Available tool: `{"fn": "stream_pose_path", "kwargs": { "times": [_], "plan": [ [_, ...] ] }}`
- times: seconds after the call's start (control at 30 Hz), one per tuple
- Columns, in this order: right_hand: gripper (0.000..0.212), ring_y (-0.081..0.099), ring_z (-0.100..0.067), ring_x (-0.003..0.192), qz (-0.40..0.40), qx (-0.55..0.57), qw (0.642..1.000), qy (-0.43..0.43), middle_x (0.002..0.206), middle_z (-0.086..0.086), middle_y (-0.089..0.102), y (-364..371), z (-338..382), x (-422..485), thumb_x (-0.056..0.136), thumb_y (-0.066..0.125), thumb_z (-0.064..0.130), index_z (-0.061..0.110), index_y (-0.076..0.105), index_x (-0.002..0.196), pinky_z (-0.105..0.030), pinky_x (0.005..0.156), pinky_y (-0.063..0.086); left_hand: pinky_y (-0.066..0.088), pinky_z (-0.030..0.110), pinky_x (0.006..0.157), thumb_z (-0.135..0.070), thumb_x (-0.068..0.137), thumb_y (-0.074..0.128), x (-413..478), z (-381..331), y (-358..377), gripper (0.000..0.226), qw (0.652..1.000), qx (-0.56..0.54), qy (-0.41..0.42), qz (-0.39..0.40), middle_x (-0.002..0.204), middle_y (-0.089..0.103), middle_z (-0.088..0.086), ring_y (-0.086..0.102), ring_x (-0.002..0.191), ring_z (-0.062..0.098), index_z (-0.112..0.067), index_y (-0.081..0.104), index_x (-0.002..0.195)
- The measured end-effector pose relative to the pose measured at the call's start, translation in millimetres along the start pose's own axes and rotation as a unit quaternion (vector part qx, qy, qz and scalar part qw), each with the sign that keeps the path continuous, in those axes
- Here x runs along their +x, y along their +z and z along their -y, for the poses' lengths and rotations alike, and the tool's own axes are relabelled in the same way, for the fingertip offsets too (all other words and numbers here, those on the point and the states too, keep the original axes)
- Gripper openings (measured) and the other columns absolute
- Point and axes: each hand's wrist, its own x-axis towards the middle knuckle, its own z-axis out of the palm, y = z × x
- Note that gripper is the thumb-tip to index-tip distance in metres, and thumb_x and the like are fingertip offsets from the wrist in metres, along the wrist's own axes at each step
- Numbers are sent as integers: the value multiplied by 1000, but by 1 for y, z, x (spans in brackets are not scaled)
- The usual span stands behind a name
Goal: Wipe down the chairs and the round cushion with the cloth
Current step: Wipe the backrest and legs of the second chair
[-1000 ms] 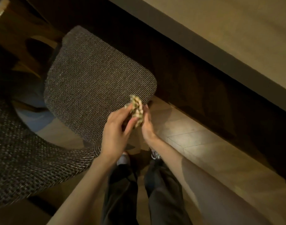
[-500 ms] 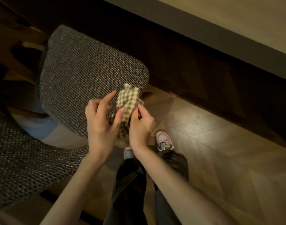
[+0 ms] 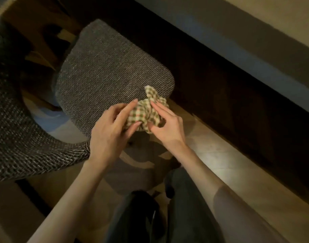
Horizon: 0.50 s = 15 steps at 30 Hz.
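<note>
A bunched green-and-cream checked cloth [image 3: 146,111] is held between both hands just over the front corner of the grey woven chair seat [image 3: 106,71]. My left hand [image 3: 111,132] pinches the cloth's left side with thumb and fingers. My right hand [image 3: 166,125] grips its right side, fingers curled into the folds. The chair's curved grey backrest [image 3: 15,134] sweeps round at the lower left. No round cushion is in sight.
A dark wooden table side [image 3: 237,88] with a pale top [image 3: 281,20] runs diagonally across the right. Light wood floor [image 3: 229,163] lies below it. My dark trouser legs [image 3: 167,216] stand at the bottom centre.
Both hands have kept working the cloth, bunching it and shifting it a little up and right over the seat's front corner. The view has tilted, hiding my shoes.
</note>
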Motion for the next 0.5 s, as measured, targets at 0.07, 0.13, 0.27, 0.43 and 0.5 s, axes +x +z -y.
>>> {"fn": "stream_pose_path", "kwargs": {
  "times": [0.07, 0.13, 0.27, 0.43, 0.5],
  "plan": [
    [62, 42, -9, 131, 34, -44, 997, -60, 138, -10, 52, 6, -5, 7, 75, 77, 7, 3, 54, 132, -22, 111, 32, 48, 30, 60, -47, 96, 46, -4, 2, 7, 49, 998, 43, 23, -30, 110, 59, 1, 54, 91, 14, -27, 44, 141],
    [64, 42, -18, 134, 50, -84, 989, -115, 140, -14, 50, 11, -15, 7, 77, 76, 9, -3, 49, 134, -30, 113, 33, 46, 28, 57, -51, 97, 43, -7, 5, 12, 51, 996, 69, 40, -49, 106, 59, -3, 55, 86, 13, -31, 38, 144],
    [70, 44, -31, 132, 74, -164, 967, -180, 138, -22, 47, 15, -39, 12, 81, 73, 21, -8, 42, 136, -43, 108, 39, 38, 28, 55, -54, 98, 39, -11, 6, 18, 57, 986, 138, 64, -74, 98, 57, 1, 54, 76, 16, -29, 29, 149],
    [58, 47, -27, 114, 93, -181, 953, -225, 119, -16, 52, 24, -64, 32, 77, 70, 13, -4, 45, 127, -47, 96, 42, 27, 30, 54, -50, 101, 35, -14, 1, 29, 50, 966, 218, 32, -134, 88, 56, 9, 53, 68, 23, -29, 35, 146],
    [56, 44, -19, 110, 90, -167, 954, -231, 114, -13, 51, 30, -75, 39, 75, 70, 16, 0, 44, 123, -42, 97, 39, 26, 30, 56, -51, 101, 30, -15, 0, 36, 50, 956, 242, 18, -163, 90, 58, 10, 52, 68, 24, -28, 37, 145]
  ]
}}
